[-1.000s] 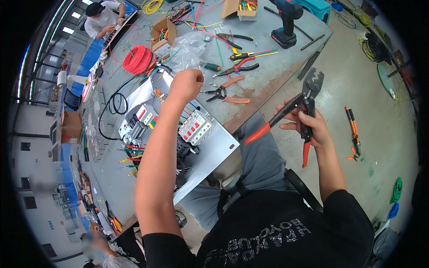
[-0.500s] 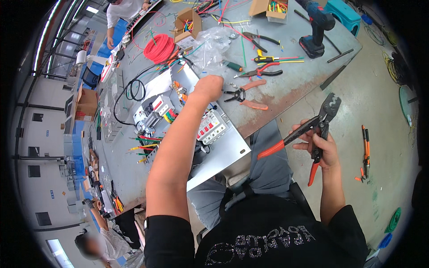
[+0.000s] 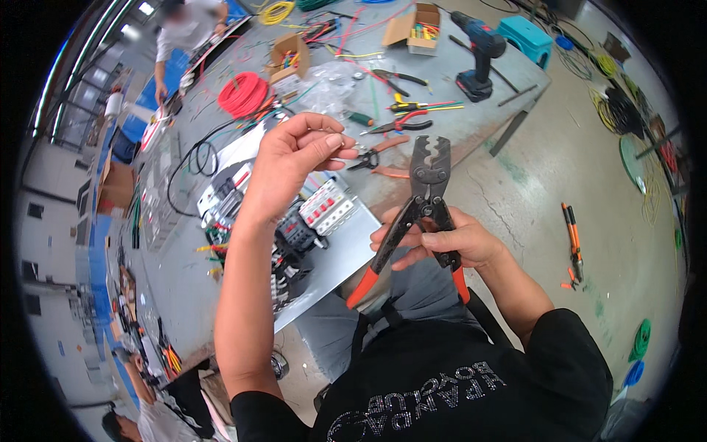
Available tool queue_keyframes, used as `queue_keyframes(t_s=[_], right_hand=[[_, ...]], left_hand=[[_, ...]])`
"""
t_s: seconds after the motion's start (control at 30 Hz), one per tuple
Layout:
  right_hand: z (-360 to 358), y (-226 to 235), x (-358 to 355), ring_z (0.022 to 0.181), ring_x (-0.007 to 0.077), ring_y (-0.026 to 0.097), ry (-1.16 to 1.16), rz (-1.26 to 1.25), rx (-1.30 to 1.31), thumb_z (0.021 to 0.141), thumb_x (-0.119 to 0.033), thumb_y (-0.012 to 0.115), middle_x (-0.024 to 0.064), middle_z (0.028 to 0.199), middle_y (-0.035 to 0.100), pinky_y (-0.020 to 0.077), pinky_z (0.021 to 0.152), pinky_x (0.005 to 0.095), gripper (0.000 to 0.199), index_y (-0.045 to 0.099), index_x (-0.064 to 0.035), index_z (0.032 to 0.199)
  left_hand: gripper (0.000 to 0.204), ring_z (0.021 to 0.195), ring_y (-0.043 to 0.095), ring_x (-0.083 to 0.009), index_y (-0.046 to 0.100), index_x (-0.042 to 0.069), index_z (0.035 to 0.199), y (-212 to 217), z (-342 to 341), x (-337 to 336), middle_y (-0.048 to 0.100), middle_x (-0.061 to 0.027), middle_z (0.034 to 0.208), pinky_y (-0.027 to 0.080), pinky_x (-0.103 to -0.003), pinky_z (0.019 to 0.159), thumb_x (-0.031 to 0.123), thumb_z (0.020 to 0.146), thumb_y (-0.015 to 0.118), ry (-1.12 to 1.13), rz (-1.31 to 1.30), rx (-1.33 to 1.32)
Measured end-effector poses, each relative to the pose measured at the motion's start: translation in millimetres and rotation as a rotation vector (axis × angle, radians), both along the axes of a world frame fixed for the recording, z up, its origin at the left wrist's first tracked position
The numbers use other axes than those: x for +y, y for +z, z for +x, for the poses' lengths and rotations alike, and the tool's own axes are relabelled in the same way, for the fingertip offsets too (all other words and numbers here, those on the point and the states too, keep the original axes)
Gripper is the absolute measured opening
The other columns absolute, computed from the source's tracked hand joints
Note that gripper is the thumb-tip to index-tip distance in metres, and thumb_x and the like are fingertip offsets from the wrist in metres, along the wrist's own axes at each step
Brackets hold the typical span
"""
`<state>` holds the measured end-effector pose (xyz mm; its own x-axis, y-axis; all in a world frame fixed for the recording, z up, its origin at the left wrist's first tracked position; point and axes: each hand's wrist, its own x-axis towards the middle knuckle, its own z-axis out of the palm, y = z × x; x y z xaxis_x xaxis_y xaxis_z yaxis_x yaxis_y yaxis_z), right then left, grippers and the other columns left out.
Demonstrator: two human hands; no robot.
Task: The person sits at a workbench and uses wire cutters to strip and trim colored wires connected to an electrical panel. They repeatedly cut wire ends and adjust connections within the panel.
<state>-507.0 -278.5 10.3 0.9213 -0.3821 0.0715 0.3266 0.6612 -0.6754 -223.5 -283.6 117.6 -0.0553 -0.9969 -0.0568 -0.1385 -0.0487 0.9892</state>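
Observation:
In my right hand [image 3: 471, 241] is a crimping tool [image 3: 430, 174], with black jaws pointing up and red-ended handles spread apart. My left hand [image 3: 294, 158] is raised above the table's near part, thumb and fingertips pinched together. Whatever sits in that pinch is too small to make out. Below my left hand lies a metal panel [image 3: 356, 237] carrying a row of white circuit breakers [image 3: 328, 207] with red switches, plus black contactors [image 3: 296, 230]. Just right of my left fingertips, wire strippers [image 3: 389, 144] with orange handles rest on the table.
Red-handled pliers [image 3: 401, 125], dark-handled cutters [image 3: 401, 78], a cordless drill [image 3: 479, 59] and a red wire coil [image 3: 243, 94] lie farther back. Small open cartons [image 3: 423, 40] hold coloured pieces. Another person [image 3: 188, 33] works at the far left. Orange-handled cutters [image 3: 572, 239] lie on the floor.
My left hand has lifted off the table and come back toward me, fingers pinched. The crimping tool in my right hand has swung left and now stands more upright, nearer my left hand.

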Motion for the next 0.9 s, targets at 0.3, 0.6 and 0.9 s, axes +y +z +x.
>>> queue_keyframes(t_s=[0.3, 0.6, 0.9], right_hand=[[76, 38, 63, 0.142, 0.0346, 0.053, 0.412, -0.012, -0.053, 0.103, -0.022, 0.066, 0.0224, 0.149, 0.055, 0.0513, 0.111, 0.0501, 0.062, 0.042, 0.0030, 0.154], [110, 70, 101, 0.139, 0.0331, 0.055, 0.507, -0.101, -0.008, 0.102, -0.023, 0.066, 0.0214, 0.147, 0.057, 0.0525, 0.109, 0.0506, 0.059, 0.046, 0.0027, 0.151], [130, 80, 122, 0.138, 0.0350, 0.056, 0.590, -0.169, -0.017, 0.102, -0.025, 0.066, 0.0222, 0.147, 0.056, 0.0529, 0.108, 0.0518, 0.062, 0.044, 0.0023, 0.153]], left_hand=[[0.024, 0.097, 0.076, -0.0227, 0.065, 0.000, 0.124, -4, 26, 120, 0.077, -0.0153, 0.107, 0.063, -0.031, 0.081, 0.013, 0.104, 0.065, 0.207, -0.232, 0.386], [0.024, 0.095, 0.076, -0.0204, 0.069, 0.000, 0.121, -5, 35, 171, 0.076, -0.0101, 0.103, 0.063, -0.034, 0.083, 0.008, 0.099, 0.071, 0.194, -0.322, 0.533], [0.026, 0.091, 0.072, -0.0157, 0.070, 0.000, 0.120, -16, 52, 207, 0.074, -0.0086, 0.105, 0.059, -0.029, 0.081, 0.010, 0.096, 0.076, 0.174, -0.412, 0.605]])
